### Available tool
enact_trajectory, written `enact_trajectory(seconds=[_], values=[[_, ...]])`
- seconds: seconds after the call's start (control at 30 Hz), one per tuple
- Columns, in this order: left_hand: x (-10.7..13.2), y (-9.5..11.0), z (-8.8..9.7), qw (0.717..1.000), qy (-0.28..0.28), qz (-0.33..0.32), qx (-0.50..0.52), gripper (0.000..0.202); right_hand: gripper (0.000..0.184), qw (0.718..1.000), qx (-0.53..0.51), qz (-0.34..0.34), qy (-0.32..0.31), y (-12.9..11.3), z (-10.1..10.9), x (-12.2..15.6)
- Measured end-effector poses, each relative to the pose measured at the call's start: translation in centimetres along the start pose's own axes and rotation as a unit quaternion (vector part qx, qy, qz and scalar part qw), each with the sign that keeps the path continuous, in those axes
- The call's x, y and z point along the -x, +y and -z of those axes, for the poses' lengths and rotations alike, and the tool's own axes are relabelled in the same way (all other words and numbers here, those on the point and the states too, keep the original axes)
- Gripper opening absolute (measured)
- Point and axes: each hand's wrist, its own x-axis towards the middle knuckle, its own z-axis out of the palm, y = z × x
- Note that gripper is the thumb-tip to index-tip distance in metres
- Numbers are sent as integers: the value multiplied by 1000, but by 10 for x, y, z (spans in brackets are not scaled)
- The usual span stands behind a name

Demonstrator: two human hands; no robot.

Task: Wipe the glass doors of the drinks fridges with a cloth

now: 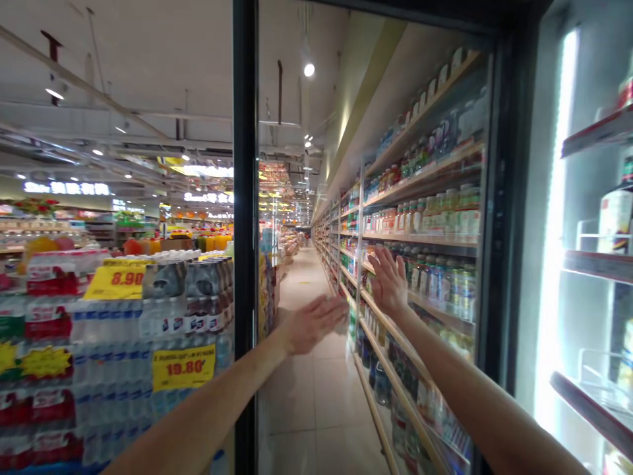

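Note:
Both my arms reach forward toward a glass cooler door (376, 99) that stands open in front of me, its dark frame (246, 198) running top to bottom. My left hand (312, 323) is open with fingers stretched out flat, at or close to the glass. My right hand (388, 280) is open too, fingers spread and palm toward the glass. Neither hand holds anything. Through the glass I see a long supermarket aisle (301, 277) and shelves of bottled drinks (430, 218).
To the right the lit cooler interior (564, 264) shows wire shelves with a few bottles (613, 221). At left stand stacked packs of bottled water and soda (148, 310) with yellow price tags (184, 367). The tiled floor (316, 396) runs ahead.

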Motion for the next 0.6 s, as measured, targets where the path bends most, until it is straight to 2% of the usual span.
enact_trajectory(seconds=[0.03,0.07,0.1,0.2,0.27,0.3,0.33,0.43,0.47,0.5,0.6], values=[[2,4,-1,999,-12,-46,10,44,52,1000,3,2,0,0,0,0],[2,3,-1,998,-16,-59,11,44,52,1000,5,3,0,0,1,0],[0,-3,0,999,-9,-40,4,44,52,1000,7,4,0,0,1,-1],[-13,-30,8,990,48,129,-35,44,53,1000,4,5,0,0,0,0],[-18,-37,10,972,67,219,-46,45,53,1000,1,1,0,1,-1,0],[-17,-34,9,971,65,226,-45,46,54,1000,0,2,2,1,-2,0],[-14,-27,6,976,57,204,-40,46,54,1000,-1,4,3,2,-2,0],[-6,-9,-1,996,28,81,-24,46,54,1000,-2,7,2,2,-2,0],[-7,-9,-1,997,27,65,-24,46,55,1000,-1,6,1,1,-2,0],[-9,-13,-1,996,35,81,-30,46,55,1000,0,5,2,1,-2,0],[-23,-34,6,967,82,232,-62,47,54,1000,4,5,4,1,-1,-1]])
